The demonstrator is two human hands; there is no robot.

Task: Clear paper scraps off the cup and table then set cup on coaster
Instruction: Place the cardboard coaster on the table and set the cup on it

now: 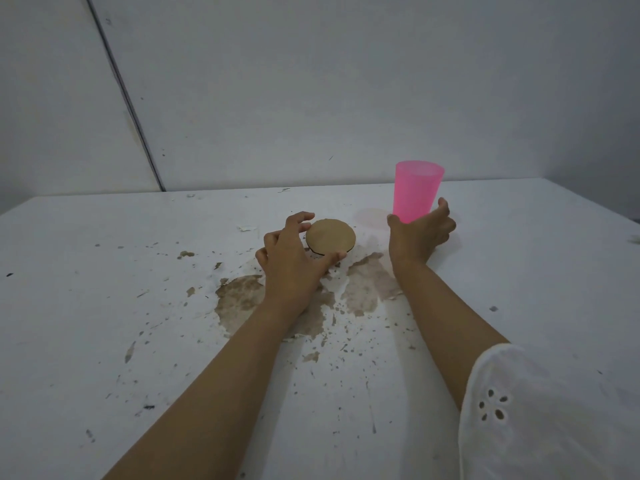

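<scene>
The right hand is clamped around the base of the upright pink cup, just right of the round brown coaster on the worn white counter, while the left hand, fingers spread apart, steadies the coaster's edge.

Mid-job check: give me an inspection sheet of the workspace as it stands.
Surface: white table, paint worn to brown patches, speckled.
Job's things: pink translucent plastic cup upright, held by its base; round brown cardboard coaster flat on the table, cup not on it.
Clutter: small pale paper scrap left of the coaster.
Grippers: right hand grips the cup; left hand open, thumb at the coaster's edge.
Cables: nothing seen.
Surroundings: plain white wall.
</scene>
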